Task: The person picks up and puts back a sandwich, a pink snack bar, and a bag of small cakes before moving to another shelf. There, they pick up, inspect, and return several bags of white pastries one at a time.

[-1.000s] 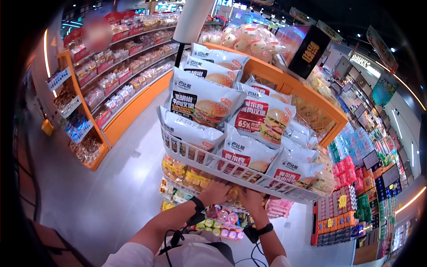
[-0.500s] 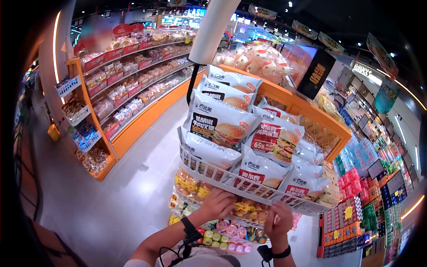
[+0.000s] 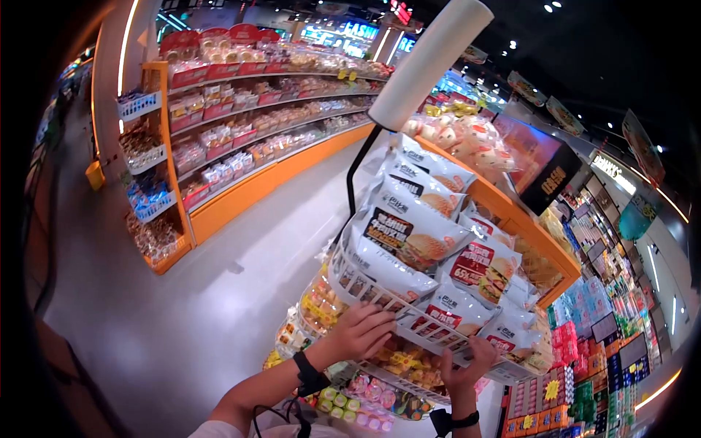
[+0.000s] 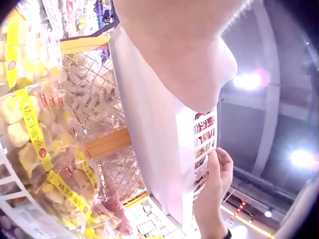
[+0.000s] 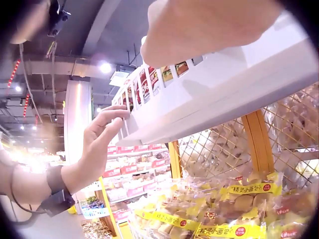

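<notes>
Clock positions taken from the centre of the head view.

Nearest, 6 o'clock: left hand, fingers extended and slightly bent, tips touching the front slats. Grip fairly wide, not closed round anything. At 5 o'clock: right hand, thumb apart from loosely bent fingers, tips at the front slats toward the basket's other end. Grip part-open; whether any fingertip passes through a slat, cannot tell.

White slatted basket: 4 o'clock, both hands at its front side. Bagged buns with yellow labels lie beneath it, at 5 o'clock. Inside the basket, burger packs with black labels and burger packs with red labels stand in overlapping rows, rear ones rising well above the rim.

Beyond: orange lattice frame, 3 o'clock; white pole, 1 o'clock. Farthest of those noted: orange-edged shelving, 10 o'clock, stocked with wrapped goods.

Risks (judged): a pull on the front side could tip the basket forward, front packs sliding over the low rim. Cause: tall, slick, top-heavy load. Uneven push from the two hands could skew it. Fingertips might snag in slats. If the basket dropped, buns below could be crushed.
</notes>
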`<state>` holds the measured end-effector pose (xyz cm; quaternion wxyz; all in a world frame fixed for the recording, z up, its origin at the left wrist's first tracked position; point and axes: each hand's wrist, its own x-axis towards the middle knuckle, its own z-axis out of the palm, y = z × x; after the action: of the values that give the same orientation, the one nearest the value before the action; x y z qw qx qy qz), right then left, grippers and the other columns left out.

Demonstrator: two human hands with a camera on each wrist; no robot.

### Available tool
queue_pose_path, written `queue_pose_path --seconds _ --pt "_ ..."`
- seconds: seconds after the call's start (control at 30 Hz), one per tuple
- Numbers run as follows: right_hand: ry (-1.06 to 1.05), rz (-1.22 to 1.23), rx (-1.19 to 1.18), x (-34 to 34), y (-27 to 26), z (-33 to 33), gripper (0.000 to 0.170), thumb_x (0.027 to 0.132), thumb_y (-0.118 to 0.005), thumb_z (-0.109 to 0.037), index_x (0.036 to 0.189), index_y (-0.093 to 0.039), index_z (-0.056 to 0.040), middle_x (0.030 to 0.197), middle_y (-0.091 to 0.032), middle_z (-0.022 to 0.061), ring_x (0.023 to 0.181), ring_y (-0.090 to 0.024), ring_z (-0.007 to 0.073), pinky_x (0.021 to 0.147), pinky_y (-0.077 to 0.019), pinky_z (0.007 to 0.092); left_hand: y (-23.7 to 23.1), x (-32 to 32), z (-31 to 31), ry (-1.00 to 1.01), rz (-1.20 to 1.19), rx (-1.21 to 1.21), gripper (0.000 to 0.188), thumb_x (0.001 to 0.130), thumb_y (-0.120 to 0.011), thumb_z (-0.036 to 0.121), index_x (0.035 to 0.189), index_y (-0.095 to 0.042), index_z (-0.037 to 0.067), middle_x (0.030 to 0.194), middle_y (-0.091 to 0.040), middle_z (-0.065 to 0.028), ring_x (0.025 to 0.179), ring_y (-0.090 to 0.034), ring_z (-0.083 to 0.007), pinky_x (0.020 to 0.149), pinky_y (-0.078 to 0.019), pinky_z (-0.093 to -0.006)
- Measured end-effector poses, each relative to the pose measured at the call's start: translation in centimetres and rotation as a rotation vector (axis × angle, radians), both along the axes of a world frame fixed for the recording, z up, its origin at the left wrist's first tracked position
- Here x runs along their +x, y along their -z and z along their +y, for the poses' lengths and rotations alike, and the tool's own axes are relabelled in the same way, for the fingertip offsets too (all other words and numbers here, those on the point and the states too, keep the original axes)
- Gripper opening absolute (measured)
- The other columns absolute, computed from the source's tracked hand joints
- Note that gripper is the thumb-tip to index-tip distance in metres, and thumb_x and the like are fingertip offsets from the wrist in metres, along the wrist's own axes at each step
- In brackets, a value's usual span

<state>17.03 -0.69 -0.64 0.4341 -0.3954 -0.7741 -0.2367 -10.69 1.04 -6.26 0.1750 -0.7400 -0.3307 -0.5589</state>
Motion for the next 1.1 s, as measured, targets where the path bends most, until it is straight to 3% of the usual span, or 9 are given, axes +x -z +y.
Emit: queue_pose_path --seconds 0.1,0.23,0.33,0.53,0.57,0.7,0.93,1.1 --pt "0.055 -0.027 -0.011 -0.3 -0.1 -0.3 0.048 0.080 -0.075 -0.020 0.118 -0.051 -0.0066 0.112 -0.057 0.0101 0.108 -0.053 0.0290 0.108 -0.0256 0.0516 0.3 0.2 -0.2 0.020 -0.003 -0.027 0.037 0.078 -0.072 0.013 0.115 -0.067 0.011 0.128 -0.060 -0.0047 0.117 -0.054 -0.0261 0.107 -0.0391 -0.0459" --pt "0.086 0.002 -0.020 -0.5 0.2 -0.5 0.045 0.080 -0.072 -0.014 0.119 -0.053 -0.0022 0.113 -0.058 0.0146 0.107 -0.054 0.0332 0.111 -0.0254 0.0535 1.0 -0.1 -0.7 0.019 0.049 -0.068 0.052 0.077 -0.071 0.010 0.128 -0.062 0.008 0.136 -0.055 -0.0071 0.124 -0.051 -0.0284 0.108 -0.0381 -0.0476" --pt "0.121 0.037 -0.016 -1.0 0.2 -0.7 0.043 0.080 -0.072 -0.013 0.118 -0.054 -0.0031 0.112 -0.058 0.0148 0.106 -0.053 0.0336 0.111 -0.0258 0.0539 1.2 -0.3 -1.1 -0.011 0.070 -0.072 0.051 0.080 -0.068 0.010 0.130 -0.060 0.007 0.138 -0.054 -0.0080 0.125 -0.050 -0.0286 0.109 -0.0378 -0.0476" --pt "0.136 0.082 0.029 -1.6 0.3 -0.6 0.035 0.085 -0.071 -0.008 0.115 -0.056 -0.0014 0.110 -0.058 0.0165 0.103 -0.052 0.0365 0.106 -0.0308 0.0494 0.3 -1.1 -2.8 0.061 0.094 -0.206 0.065 0.075 -0.064 0.008 0.139 -0.051 0.005 0.145 -0.048 -0.0094 0.129 -0.047 -0.0295 0.111 -0.0325 -0.0473" --pt "0.140 0.091 0.053 -2.2 -0.1 -0.7 0.031 0.082 -0.071 -0.007 0.110 -0.058 -0.0018 0.104 -0.059 0.0135 0.102 -0.053 0.0324 0.099 -0.0353 0.0461 0.7 -1.0 -2.6 0.072 0.090 -0.212 0.071 0.072 -0.065 0.008 0.140 -0.048 0.005 0.149 -0.044 -0.0088 0.132 -0.045 -0.0296 0.112 -0.0301 -0.0482" --pt "0.159 0.188 -0.066 -2.1 -0.1 -1.0 0.030 0.087 -0.071 -0.011 0.113 -0.060 -0.0001 0.107 -0.059 0.0162 0.101 -0.053 0.0343 0.092 -0.0410 0.0429 0.3 -1.2 -3.4 0.012 0.178 -0.268 0.077 0.071 -0.067 0.011 0.144 -0.042 0.004 0.154 -0.037 -0.0105 0.136 -0.041 -0.0304 0.111 -0.0293 -0.0530" --pt "0.218 0.173 -0.133 -2.0 -0.7 -1.5 0.031 0.089 -0.068 -0.013 0.115 -0.059 0.0007 0.109 -0.061 0.0170 0.102 -0.056 0.0337 0.091 -0.0426 0.0413 -0.2 -1.0 -4.5 -0.110 0.320 -0.266 0.079 0.070 -0.071 0.019 0.141 -0.044 -0.002 0.155 -0.031 -0.0190 0.140 -0.034 -0.0379 0.116 -0.0241 -0.0549" --pt "0.253 0.170 -0.222 -1.7 -1.2 -1.4 0.033 0.089 -0.066 -0.013 0.118 -0.058 0.0005 0.111 -0.062 0.0178 0.104 -0.057 0.0341 0.091 -0.0432 0.0411 -1.4 -2.7 -4.5 -0.094 0.449 -0.284 0.067 0.065 -0.075 0.030 0.121 -0.061 -0.004 0.154 -0.033 -0.0187 0.139 -0.035 -0.0378 0.117 -0.0239 -0.0543"
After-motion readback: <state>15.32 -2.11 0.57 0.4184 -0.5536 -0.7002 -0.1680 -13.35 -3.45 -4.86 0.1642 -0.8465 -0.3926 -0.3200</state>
